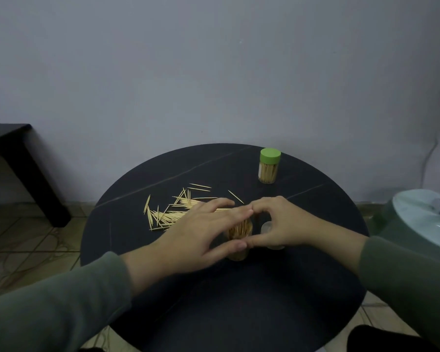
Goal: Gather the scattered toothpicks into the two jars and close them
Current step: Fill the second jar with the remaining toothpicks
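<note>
An open clear jar (238,255) packed with upright toothpicks stands at the middle of the round black table (239,288). My left hand (198,232) and my right hand (285,224) ring its top. Their thumbs and forefingers curve round it and the fingertips meet behind it. Loose toothpicks (170,212) lie scattered on the table left of the jar, partly under my left fingers. A second jar (269,166), filled and closed with a green lid, stands at the back right. A pale translucent piece (266,227) sits under my right palm, mostly hidden.
A dark low table (15,158) stands to the left on the tiled floor. A pale green and white appliance (422,219) sits close to the table's right edge. The wall rises right behind the table.
</note>
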`<state>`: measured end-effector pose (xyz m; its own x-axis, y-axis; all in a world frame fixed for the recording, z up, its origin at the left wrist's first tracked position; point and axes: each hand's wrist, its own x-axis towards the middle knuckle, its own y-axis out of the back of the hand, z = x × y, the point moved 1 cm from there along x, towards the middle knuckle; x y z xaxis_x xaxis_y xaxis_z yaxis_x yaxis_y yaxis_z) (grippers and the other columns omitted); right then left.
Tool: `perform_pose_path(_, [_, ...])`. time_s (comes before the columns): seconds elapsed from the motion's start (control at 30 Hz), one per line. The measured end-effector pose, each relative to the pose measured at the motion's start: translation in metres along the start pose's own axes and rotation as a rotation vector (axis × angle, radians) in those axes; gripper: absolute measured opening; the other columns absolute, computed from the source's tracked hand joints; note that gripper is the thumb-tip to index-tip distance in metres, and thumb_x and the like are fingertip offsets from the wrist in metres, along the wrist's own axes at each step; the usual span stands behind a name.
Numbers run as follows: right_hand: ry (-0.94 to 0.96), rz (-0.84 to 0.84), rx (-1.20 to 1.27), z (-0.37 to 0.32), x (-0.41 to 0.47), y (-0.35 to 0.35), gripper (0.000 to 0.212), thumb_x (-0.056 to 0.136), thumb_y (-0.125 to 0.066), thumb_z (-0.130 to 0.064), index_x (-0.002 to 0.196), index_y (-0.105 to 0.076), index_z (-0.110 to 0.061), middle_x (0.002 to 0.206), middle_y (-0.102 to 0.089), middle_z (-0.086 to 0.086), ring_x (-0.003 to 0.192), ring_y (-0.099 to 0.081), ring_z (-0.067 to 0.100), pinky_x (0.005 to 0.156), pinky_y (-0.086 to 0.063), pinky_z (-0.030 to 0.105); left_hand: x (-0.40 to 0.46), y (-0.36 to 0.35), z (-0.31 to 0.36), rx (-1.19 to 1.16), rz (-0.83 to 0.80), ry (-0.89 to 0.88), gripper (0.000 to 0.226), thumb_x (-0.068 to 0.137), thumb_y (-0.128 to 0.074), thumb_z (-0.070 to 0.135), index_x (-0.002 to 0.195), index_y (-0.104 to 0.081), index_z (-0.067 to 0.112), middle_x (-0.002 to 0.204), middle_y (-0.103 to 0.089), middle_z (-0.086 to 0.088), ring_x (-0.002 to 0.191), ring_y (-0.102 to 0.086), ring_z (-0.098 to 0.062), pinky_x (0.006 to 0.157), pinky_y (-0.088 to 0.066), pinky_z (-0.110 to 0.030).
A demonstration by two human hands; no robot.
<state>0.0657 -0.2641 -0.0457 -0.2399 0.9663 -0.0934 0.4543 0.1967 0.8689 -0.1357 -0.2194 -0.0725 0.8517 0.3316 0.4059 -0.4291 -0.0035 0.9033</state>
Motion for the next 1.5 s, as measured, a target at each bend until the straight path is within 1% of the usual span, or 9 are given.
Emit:
perform_pose_path(0.2, [0.033, 0.024, 0.039, 0.001, 0.001, -0.002, 0.060, 0.054, -0.062, -0.079, 0.107, -0.063, -0.050, 0.101, -0.062, -0.024, 0.102, -0.053, 0.000, 0.098, -0.039, 0.032, 0.000, 0.007, -0.008, 0.011, 0.124, -0.107, 0.031, 0.096, -0.051, 0.039, 0.119, -0.067, 0.025, 0.116, -0.067, 0.016, 0.123, -0.051, -0.015, 0.090, -0.046, -0.045])
perform_pose_path(0.4, [0.016, 0.020, -0.008, 0.002, 0.003, 0.000, 0.072, 0.056, -0.063, -0.077, 0.118, -0.062, -0.040, 0.113, -0.062, -0.019, 0.111, -0.051, 0.001, 0.104, -0.038, 0.035, -0.002, 0.009, -0.015, 0.027, 0.146, 0.024, 0.047, 0.095, -0.047, 0.050, 0.133, -0.057, 0.024, 0.135, -0.055, 0.014, 0.126, -0.045, -0.011, 0.097, -0.044, -0.040])
perform_pose_path(0.57, [0.038, 0.021, 0.003, 0.001, 0.003, 0.000, 0.055, 0.059, -0.065, -0.075, 0.104, -0.063, -0.043, 0.101, -0.064, -0.019, 0.101, -0.054, 0.000, 0.099, -0.041, 0.036, -0.005, 0.004, -0.011, 0.106, -0.031, -0.067, 0.055, 0.094, -0.042, 0.060, 0.137, -0.052, 0.027, 0.148, -0.044, 0.009, 0.137, -0.036, -0.019, 0.103, -0.041, -0.045])
perform_pose_path(0.77, [0.053, 0.019, 0.001, 0.001, 0.004, 0.001, 0.054, 0.066, -0.070, -0.064, 0.109, -0.067, -0.031, 0.103, -0.066, -0.013, 0.101, -0.057, 0.003, 0.100, -0.041, 0.036, -0.004, 0.006, -0.008, 0.081, 0.038, -0.084, 0.056, 0.095, -0.046, 0.055, 0.141, -0.047, 0.025, 0.150, -0.040, 0.008, 0.135, -0.037, -0.019, 0.102, -0.042, -0.044])
perform_pose_path(0.97, [0.046, -0.003, -0.005, 0.003, 0.008, -0.001, 0.047, 0.063, -0.072, -0.066, 0.101, -0.063, -0.042, 0.105, -0.064, -0.016, 0.104, -0.055, 0.002, 0.102, -0.041, 0.039, -0.003, 0.004, -0.006, 0.136, -0.025, -0.145, 0.051, 0.094, -0.043, 0.059, 0.134, -0.056, 0.029, 0.152, -0.038, 0.005, 0.139, -0.032, -0.022, 0.102, -0.040, -0.047])
perform_pose_path(1.07, [0.032, -0.078, -0.081, 0.001, 0.010, 0.006, 0.065, 0.058, -0.074, -0.069, 0.115, -0.060, -0.041, 0.116, -0.060, -0.016, 0.111, -0.051, 0.005, 0.101, -0.044, 0.037, -0.005, 0.004, -0.009, 0.020, -0.011, -0.100, 0.052, 0.095, -0.044, 0.056, 0.138, -0.052, 0.028, 0.154, -0.034, 0.009, 0.141, -0.027, -0.019, 0.110, -0.033, -0.043])
perform_pose_path(1.17, [0.021, -0.221, -0.163, -0.002, 0.012, 0.017, 0.077, 0.071, -0.078, -0.049, 0.138, -0.042, -0.040, 0.127, -0.050, -0.017, 0.117, -0.045, 0.008, 0.101, -0.041, 0.032, -0.005, 0.010, -0.015, -0.057, 0.078, 0.030, 0.052, 0.096, -0.037, 0.055, 0.140, -0.049, 0.029, 0.149, -0.039, 0.014, 0.136, -0.031, -0.012, 0.112, -0.025, -0.030])
perform_pose_path(1.3, [0.024, -0.249, -0.188, 0.002, 0.027, 0.022, 0.069, 0.084, -0.065, -0.013, 0.142, -0.038, -0.039, 0.108, -0.047, -0.027, 0.104, -0.053, 0.012, 0.091, -0.050, 0.031, -0.010, 0.011, -0.039, 0.031, 0.120, 0.455, 0.066, 0.091, -0.025, 0.067, 0.142, -0.044, 0.028, 0.134, -0.048, 0.009, 0.126, -0.034, -0.009, 0.105, -0.037, -0.042])
perform_pose_path(1.5, [-0.039, 0.127, -0.323, 0.009, 0.058, 0.006, 0.045, 0.091, -0.060, -0.039, 0.134, -0.052, -0.029, 0.117, -0.057, -0.009, 0.099, -0.055, 0.007, 0.081, -0.050, 0.023, -0.032, 0.013, -0.079, 0.293, -0.127, 1.125, 0.081, 0.090, -0.029, 0.070, 0.145, -0.033, 0.010, 0.143, -0.035, -0.013, 0.133, -0.031, -0.031, 0.104, -0.033, -0.049])
